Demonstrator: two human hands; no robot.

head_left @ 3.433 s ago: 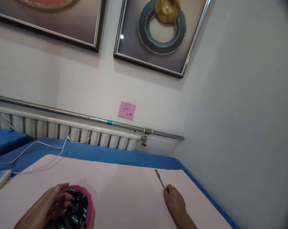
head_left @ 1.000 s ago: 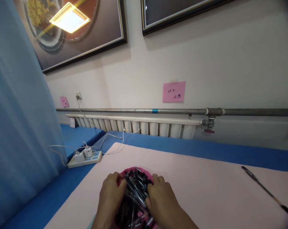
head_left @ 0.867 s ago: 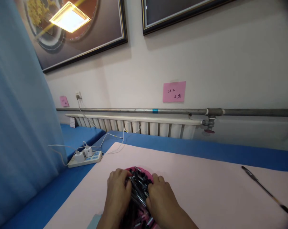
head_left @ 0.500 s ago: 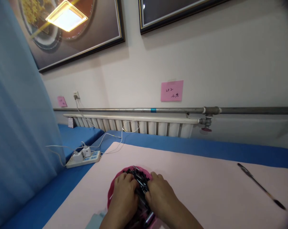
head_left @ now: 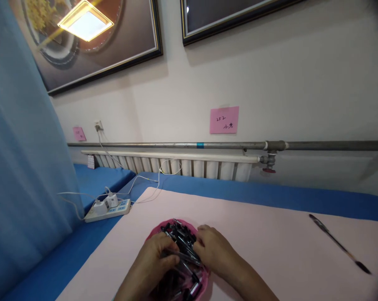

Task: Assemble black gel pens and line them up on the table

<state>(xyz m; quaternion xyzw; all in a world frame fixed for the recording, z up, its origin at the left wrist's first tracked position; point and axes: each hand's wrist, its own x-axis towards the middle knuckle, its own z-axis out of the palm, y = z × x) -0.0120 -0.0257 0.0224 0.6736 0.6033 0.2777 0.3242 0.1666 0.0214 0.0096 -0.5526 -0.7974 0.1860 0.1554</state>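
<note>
A round pink basket (head_left: pixel 205 285) at the bottom middle is heaped with pens and pen parts (head_left: pixel 184 240), black and clear. My left hand (head_left: pixel 156 259) reaches over its left side, thumb and fingers pinched on a clear pen barrel (head_left: pixel 189 258) that points right across the heap. At the right rim is my right hand (head_left: pixel 212 248), its fingers curled in against the pens. Whatever those fingertips grip is hidden. Farther right, a single long pen (head_left: pixel 339 244) with dark ends lies on the pink sheet (head_left: pixel 264 238).
The pink sheet covers a blue surface (head_left: pixel 270 196). A white power strip (head_left: pixel 107 211) with plugged chargers and cables stands at left, beside a blue curtain (head_left: pixel 29 167). Behind run a radiator (head_left: pixel 176 165) and a metal pipe (head_left: pixel 333 145) along the wall.
My left hand has drawn back and left out of the heap, and a clear barrel now shows in its pinch. My right hand has shifted slightly, staying at the basket's right side.
</note>
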